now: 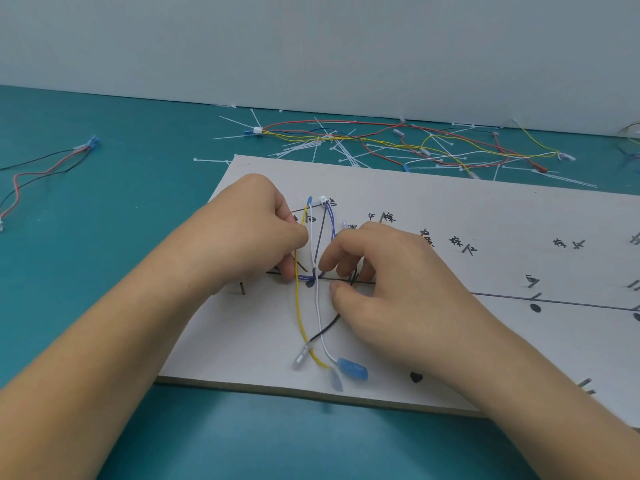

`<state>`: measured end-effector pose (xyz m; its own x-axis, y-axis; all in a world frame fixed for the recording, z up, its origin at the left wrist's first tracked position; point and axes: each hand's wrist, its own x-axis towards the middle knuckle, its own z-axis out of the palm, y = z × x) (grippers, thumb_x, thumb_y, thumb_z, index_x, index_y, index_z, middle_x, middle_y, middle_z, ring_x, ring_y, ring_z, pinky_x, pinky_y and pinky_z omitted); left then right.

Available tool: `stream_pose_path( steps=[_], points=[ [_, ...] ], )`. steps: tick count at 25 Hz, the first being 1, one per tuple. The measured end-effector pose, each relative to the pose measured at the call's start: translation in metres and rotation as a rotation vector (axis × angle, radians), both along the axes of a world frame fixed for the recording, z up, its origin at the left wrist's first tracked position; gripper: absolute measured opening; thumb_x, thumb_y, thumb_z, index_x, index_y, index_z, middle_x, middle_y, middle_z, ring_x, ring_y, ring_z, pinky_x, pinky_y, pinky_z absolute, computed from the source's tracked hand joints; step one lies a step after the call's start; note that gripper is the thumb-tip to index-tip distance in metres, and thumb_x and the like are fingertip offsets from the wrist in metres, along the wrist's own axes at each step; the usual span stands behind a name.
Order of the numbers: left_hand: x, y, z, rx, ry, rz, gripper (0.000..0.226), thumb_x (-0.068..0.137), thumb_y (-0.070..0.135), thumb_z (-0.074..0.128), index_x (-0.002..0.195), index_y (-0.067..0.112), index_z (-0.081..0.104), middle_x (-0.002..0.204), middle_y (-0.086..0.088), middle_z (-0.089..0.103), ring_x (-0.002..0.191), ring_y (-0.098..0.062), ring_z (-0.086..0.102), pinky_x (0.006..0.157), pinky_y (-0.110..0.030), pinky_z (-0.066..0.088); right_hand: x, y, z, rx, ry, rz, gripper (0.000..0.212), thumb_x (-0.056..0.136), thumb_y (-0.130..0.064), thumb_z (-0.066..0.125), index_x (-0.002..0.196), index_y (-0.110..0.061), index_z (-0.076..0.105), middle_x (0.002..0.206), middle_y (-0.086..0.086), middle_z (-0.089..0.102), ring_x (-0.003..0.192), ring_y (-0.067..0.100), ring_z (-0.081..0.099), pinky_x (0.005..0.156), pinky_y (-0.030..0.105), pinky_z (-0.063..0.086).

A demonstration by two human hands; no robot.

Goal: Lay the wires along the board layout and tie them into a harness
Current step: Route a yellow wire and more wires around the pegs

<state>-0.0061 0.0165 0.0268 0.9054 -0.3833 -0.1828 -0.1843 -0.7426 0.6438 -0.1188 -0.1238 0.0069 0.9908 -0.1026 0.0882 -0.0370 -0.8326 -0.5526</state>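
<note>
I logged loose red and black wires (38, 173) far left on the table (104, 271). Left hand (256, 230) was curled, pinching the yellow wire (297, 306) on the board (502, 216), with the white wire (317, 306) just beside. Right hand (391, 278) was curled, pinching the black wire (325, 329).

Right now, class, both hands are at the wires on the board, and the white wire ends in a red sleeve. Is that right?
No. The head view shows the white wire ending in a blue sleeve, not a red one. The rest stands: the left hand and right hand are both at the wires on the board.
</note>
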Motion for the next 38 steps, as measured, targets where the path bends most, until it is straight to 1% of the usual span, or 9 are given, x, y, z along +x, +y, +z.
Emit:
stream_pose_path(
  steps=[5,9,13,20,26,28,32,35,38],
  points=[
    [-0.001,-0.002,-0.004,0.041,-0.013,-0.014,0.015,0.085,0.016,0.059,0.075,0.015,0.070,0.054,0.004,0.072,0.036,-0.003,0.046,0.042,-0.019,0.041,0.000,0.000,0.001,0.004,0.007,-0.004,0.020,0.085,-0.022,0.062,0.100,-0.033,0.070,0.090,-0.014,0.060,0.083,-0.003,0.052,0.068,0.011,0.038],
    [-0.002,-0.001,-0.002,0.068,-0.015,-0.012,0.016,0.083,0.014,0.059,0.073,0.013,0.072,0.053,0.003,0.071,0.033,-0.003,0.044,0.042,-0.017,0.038,-0.001,0.000,0.002,-0.013,0.002,0.006,0.030,0.087,-0.022,0.061,0.113,-0.034,0.070,0.097,-0.014,0.058,0.086,0.003,0.049,0.074,0.009,0.037],
    [-0.002,-0.001,0.000,0.084,-0.037,0.006,0.017,0.083,0.015,0.058,0.073,0.012,0.072,0.052,0.003,0.071,0.031,-0.002,0.045,0.043,-0.015,0.035,-0.001,0.002,0.001,-0.042,0.014,0.014,0.032,0.088,-0.024,0.061,0.117,-0.035,0.070,0.100,-0.013,0.057,0.092,0.005,0.048,0.075,0.007,0.034],
    [-0.002,0.002,0.002,0.077,0.011,-0.061,0.014,0.082,0.016,0.061,0.072,0.012,0.070,0.053,-0.001,0.071,0.037,-0.008,0.051,0.044,-0.019,0.041,-0.001,0.002,0.001,-0.059,0.033,0.014,0.029,0.088,-0.025,0.061,0.113,-0.033,0.072,0.100,-0.014,0.055,0.099,0.009,0.049,0.075,0.005,0.032],
    [0.000,0.004,0.002,0.058,0.040,-0.097,0.016,0.086,0.019,0.064,0.073,0.012,0.070,0.056,0.000,0.073,0.040,-0.012,0.046,0.038,-0.016,0.035,-0.001,-0.002,0.003,-0.053,0.023,0.017,0.014,0.086,-0.025,0.069,0.093,-0.035,0.074,0.093,-0.015,0.055,0.091,0.006,0.048,0.071,0.005,0.035],
    [0.001,0.006,0.000,0.055,0.044,-0.122,0.017,0.089,0.021,0.065,0.075,0.013,0.071,0.057,0.001,0.074,0.044,-0.012,0.048,0.045,-0.020,0.040,-0.002,-0.003,0.004,-0.040,0.026,0.022,0.013,0.085,-0.026,0.071,0.092,-0.036,0.075,0.094,-0.014,0.056,0.091,0.006,0.049,0.072,0.004,0.035],
    [0.002,0.007,0.000,0.018,0.094,-0.178,0.019,0.093,0.024,0.069,0.078,0.014,0.072,0.062,0.001,0.076,0.056,-0.012,0.058,0.066,-0.037,0.052,-0.002,-0.002,0.005,-0.003,0.036,0.027,0.013,0.084,-0.028,0.075,0.092,-0.038,0.076,0.097,-0.013,0.058,0.089,0.003,0.049,0.076,0.004,0.036],
    [0.000,0.008,0.003,0.016,0.140,-0.209,0.015,0.094,0.021,0.067,0.082,0.016,0.073,0.065,0.000,0.077,0.047,0.000,0.051,0.060,-0.029,0.042,-0.001,-0.002,0.005,0.019,0.036,0.019,0.013,0.080,-0.036,0.080,0.092,-0.036,0.076,0.094,-0.013,0.058,0.089,0.002,0.051,0.073,0.006,0.037],
    [-0.001,0.009,0.006,0.042,0.161,-0.241,0.013,0.094,0.017,0.066,0.084,0.015,0.073,0.066,-0.001,0.077,0.037,0.002,0.043,0.054,-0.028,0.030,0.000,-0.001,0.002,0.039,0.024,0.013,0.022,0.075,-0.046,0.082,0.091,-0.034,0.075,0.092,-0.014,0.057,0.090,0.001,0.053,0.074,0.008,0.039]
  ],
)
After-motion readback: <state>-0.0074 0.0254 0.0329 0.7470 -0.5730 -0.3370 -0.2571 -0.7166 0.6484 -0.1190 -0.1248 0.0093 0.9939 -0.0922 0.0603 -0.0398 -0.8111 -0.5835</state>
